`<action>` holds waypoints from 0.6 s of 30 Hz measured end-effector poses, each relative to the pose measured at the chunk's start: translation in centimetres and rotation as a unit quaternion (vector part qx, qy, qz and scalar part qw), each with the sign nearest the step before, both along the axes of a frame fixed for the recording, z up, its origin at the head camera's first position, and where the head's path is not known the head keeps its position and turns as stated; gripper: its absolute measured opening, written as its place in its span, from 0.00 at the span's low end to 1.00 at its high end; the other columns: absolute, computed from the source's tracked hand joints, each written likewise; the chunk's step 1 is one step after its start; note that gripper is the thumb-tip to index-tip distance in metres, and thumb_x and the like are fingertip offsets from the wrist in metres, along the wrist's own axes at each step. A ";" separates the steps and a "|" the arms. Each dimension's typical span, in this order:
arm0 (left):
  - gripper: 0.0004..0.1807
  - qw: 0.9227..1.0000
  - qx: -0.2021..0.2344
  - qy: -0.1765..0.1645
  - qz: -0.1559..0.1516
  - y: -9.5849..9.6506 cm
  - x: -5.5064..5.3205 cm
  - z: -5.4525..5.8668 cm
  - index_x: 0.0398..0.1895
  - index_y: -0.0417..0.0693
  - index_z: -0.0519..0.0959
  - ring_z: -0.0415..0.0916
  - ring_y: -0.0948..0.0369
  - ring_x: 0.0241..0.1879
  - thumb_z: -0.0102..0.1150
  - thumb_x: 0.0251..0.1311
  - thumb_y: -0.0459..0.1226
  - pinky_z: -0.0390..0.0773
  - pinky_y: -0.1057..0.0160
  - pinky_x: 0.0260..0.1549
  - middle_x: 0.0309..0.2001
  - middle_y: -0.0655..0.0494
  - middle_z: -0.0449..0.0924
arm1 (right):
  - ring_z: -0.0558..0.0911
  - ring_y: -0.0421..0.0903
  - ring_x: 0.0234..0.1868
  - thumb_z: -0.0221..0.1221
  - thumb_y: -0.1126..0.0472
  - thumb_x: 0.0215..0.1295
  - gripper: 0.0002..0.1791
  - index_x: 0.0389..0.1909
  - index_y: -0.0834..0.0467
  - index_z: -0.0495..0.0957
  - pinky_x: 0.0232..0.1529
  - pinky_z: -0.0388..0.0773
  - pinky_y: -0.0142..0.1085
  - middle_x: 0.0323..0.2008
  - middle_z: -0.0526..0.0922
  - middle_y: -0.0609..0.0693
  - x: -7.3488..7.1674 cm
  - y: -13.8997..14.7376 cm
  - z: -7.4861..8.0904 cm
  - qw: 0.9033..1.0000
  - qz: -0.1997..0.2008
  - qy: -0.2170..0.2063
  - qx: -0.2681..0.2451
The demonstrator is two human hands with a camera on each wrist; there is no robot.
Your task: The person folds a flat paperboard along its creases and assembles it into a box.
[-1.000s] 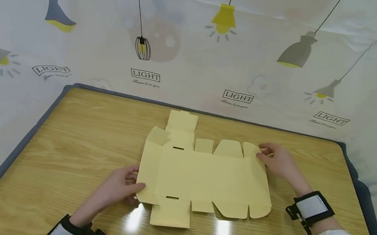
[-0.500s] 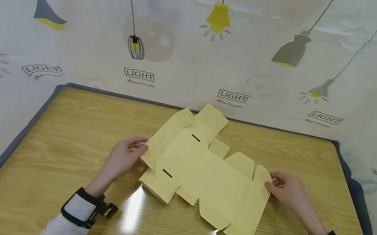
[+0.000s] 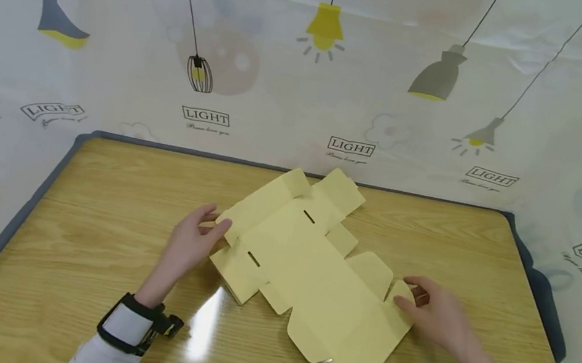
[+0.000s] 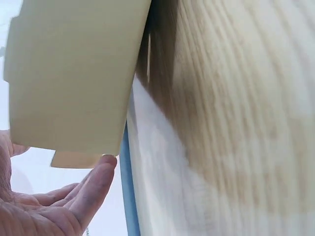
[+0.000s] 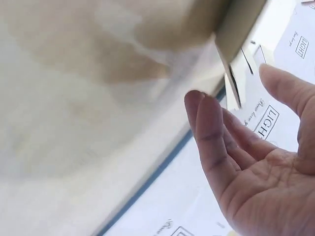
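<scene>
A flat, pale yellow cardboard box blank [image 3: 313,259] with creases, flaps and two dark slots lies slantwise over the table in the head view. My left hand [image 3: 193,239] pinches its left edge, thumb on top. In the left wrist view, a fingertip of the left hand [image 4: 64,201] meets a corner of the blank [image 4: 74,73]. My right hand [image 3: 440,314] is at the blank's right end, its thumb overlapping the edge. The right wrist view shows the right hand [image 5: 256,157] with thumb and fingers spread apart on either side of a flap [image 5: 234,88].
A wood-grain table [image 3: 113,212] with a grey-blue border [image 3: 173,147] stands below. Behind it hangs a pale cloth [image 3: 274,98] printed with lamps and the word LIGHT. A bright glare lies on the tabletop in front of the blank.
The blank has turned clockwise in the head view, its left end rising and its right end coming nearer. Both hands have moved with it, and the right thumb and fingers now look spread.
</scene>
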State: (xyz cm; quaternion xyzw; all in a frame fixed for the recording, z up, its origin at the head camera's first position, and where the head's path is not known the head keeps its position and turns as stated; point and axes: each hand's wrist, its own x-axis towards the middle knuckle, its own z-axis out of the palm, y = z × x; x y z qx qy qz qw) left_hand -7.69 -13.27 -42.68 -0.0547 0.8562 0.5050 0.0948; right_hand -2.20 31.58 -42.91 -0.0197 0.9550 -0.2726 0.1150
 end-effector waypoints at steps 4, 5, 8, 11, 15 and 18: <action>0.40 1.000 -0.009 -0.001 0.005 -0.6 1.9 0.2 0.81 0.37 0.59 0.80 0.38 0.65 0.58 0.76 0.51 0.85 0.43 0.61 0.71 0.34 0.75 | 0.88 0.54 0.42 0.66 0.54 0.72 0.28 0.63 0.70 0.78 0.39 0.86 0.43 0.44 0.89 0.62 -2.5 -0.6 0.7 1.000 0.014 0.007 -0.005; 0.41 1.000 -0.017 -0.007 -0.001 -0.7 2.4 0.2 0.81 0.36 0.59 0.81 0.38 0.65 0.58 0.76 0.52 0.86 0.43 0.60 0.71 0.34 0.76 | 0.88 0.54 0.43 0.65 0.53 0.73 0.28 0.63 0.70 0.78 0.39 0.86 0.43 0.44 0.89 0.62 -3.1 -0.7 0.8 1.000 0.018 0.000 -0.005; 0.46 0.998 -0.039 -0.038 -0.033 -0.9 3.8 0.2 0.81 0.33 0.57 0.83 0.40 0.63 0.60 0.74 0.55 0.87 0.45 0.58 0.68 0.33 0.78 | 0.87 0.51 0.42 0.64 0.53 0.73 0.26 0.62 0.69 0.79 0.38 0.83 0.38 0.44 0.89 0.60 -4.3 -1.0 0.8 0.999 0.031 -0.020 0.001; 0.50 0.993 -0.049 -0.073 -0.072 -1.1 4.6 0.0 0.80 0.31 0.57 0.89 0.45 0.54 0.62 0.71 0.58 0.89 0.48 0.55 0.66 0.31 0.79 | 0.83 0.46 0.38 0.63 0.57 0.74 0.22 0.60 0.68 0.81 0.35 0.77 0.33 0.40 0.88 0.57 -4.9 -1.1 0.5 0.999 0.044 -0.029 -0.002; 0.50 0.989 -0.013 -0.112 -0.092 -1.2 4.8 0.0 0.80 0.31 0.58 0.90 0.55 0.41 0.65 0.70 0.55 0.90 0.57 0.42 0.65 0.30 0.80 | 0.77 0.40 0.31 0.62 0.61 0.73 0.15 0.52 0.68 0.85 0.30 0.72 0.29 0.34 0.87 0.53 -5.0 -1.2 0.0 0.998 0.065 -0.019 -0.018; 0.49 0.989 0.038 -0.119 -0.080 -1.1 4.4 0.0 0.81 0.30 0.55 0.91 0.52 0.44 0.64 0.72 0.52 0.91 0.60 0.39 0.68 0.27 0.76 | 0.74 0.37 0.30 0.63 0.61 0.73 0.12 0.47 0.66 0.87 0.29 0.71 0.27 0.32 0.86 0.50 -4.4 -1.4 -0.4 0.997 0.068 -0.022 -0.029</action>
